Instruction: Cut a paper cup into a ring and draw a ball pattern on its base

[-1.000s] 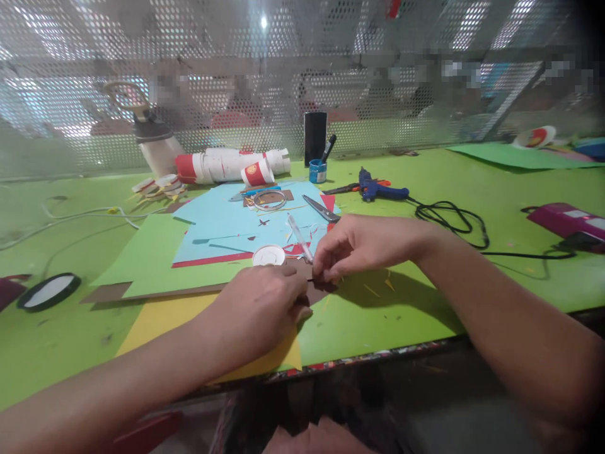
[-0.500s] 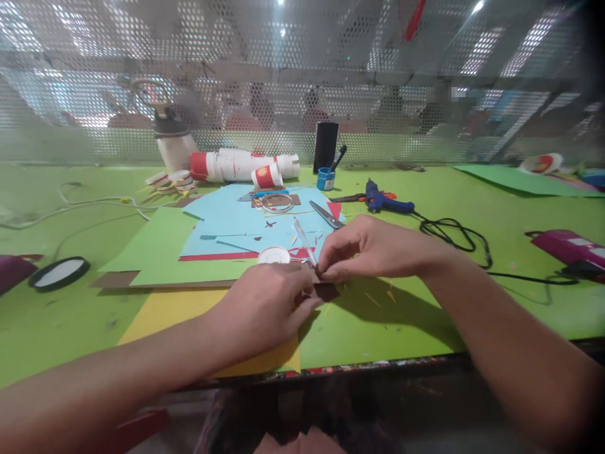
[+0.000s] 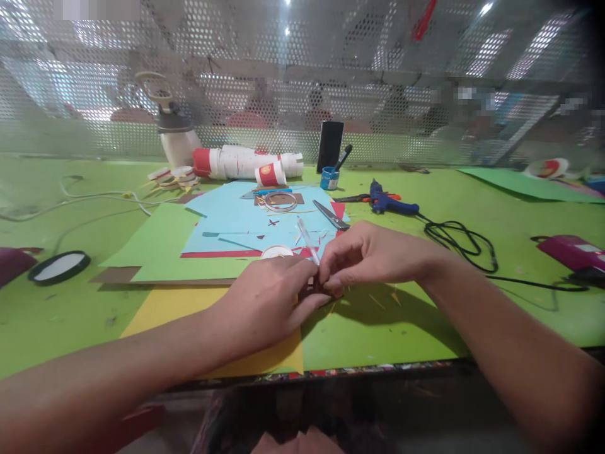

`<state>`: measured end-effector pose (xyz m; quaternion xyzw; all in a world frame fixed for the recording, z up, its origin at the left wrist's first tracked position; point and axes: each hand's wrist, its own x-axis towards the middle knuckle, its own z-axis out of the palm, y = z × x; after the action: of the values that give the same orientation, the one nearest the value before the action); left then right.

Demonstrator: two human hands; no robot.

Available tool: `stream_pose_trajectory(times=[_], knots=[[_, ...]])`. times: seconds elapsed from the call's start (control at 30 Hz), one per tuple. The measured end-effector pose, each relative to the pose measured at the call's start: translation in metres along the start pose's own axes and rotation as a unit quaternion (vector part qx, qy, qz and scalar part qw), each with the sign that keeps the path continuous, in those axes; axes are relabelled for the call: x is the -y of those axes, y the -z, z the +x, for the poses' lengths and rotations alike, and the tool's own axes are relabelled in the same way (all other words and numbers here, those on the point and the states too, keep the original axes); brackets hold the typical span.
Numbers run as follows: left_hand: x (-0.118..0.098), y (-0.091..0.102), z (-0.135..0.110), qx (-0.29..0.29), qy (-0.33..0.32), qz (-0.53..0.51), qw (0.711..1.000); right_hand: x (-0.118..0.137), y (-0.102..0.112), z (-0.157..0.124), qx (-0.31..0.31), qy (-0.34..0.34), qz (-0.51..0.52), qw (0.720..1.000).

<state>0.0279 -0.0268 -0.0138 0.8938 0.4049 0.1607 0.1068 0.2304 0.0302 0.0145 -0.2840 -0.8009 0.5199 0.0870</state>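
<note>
My left hand (image 3: 267,302) and my right hand (image 3: 373,255) meet near the front of the green table (image 3: 387,328). Both pinch a small dark brown paper piece (image 3: 316,291), mostly hidden between the fingertips. My right hand also holds a clear pen (image 3: 308,239) that sticks up and back from its fingers. Under my left hand lies a yellow sheet (image 3: 174,309). Just behind the hands sit a white round lid (image 3: 276,251), a light blue sheet (image 3: 236,221) and a light green sheet (image 3: 155,243) over brown card.
Scissors (image 3: 331,215), a tape ring (image 3: 280,201), a blue glue gun (image 3: 390,203) with black cord (image 3: 460,236), a blue paint pot (image 3: 329,178), stacked paper cups (image 3: 246,165), a bottle (image 3: 174,135), a black-rimmed disc (image 3: 59,267) and a magenta case (image 3: 570,251) surround me. Perforated mesh stands behind.
My hands have closed in on each other; the brown piece, earlier lying partly flat by the fingers, is now bunched between both sets of fingertips. The view has shifted slightly.
</note>
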Motion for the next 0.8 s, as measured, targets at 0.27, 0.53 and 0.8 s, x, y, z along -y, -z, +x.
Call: stream_pose_trajectory(times=[0.27,0.53,0.8], knots=[[-0.002,-0.002,-0.003,0.039,-0.034,0.109,0.993,0.008,0.017,-0.013,-0.054,-0.059,-0.176,0.981],[-0.015,0.003,0.014,0.116,-0.061,0.202,0.971,0.011,0.013,-0.010,-0.083,-0.034,-0.218,0.972],[-0.032,0.009,0.025,0.162,-0.040,0.238,0.957,0.016,0.014,-0.015,-0.171,0.063,-0.130,0.975]])
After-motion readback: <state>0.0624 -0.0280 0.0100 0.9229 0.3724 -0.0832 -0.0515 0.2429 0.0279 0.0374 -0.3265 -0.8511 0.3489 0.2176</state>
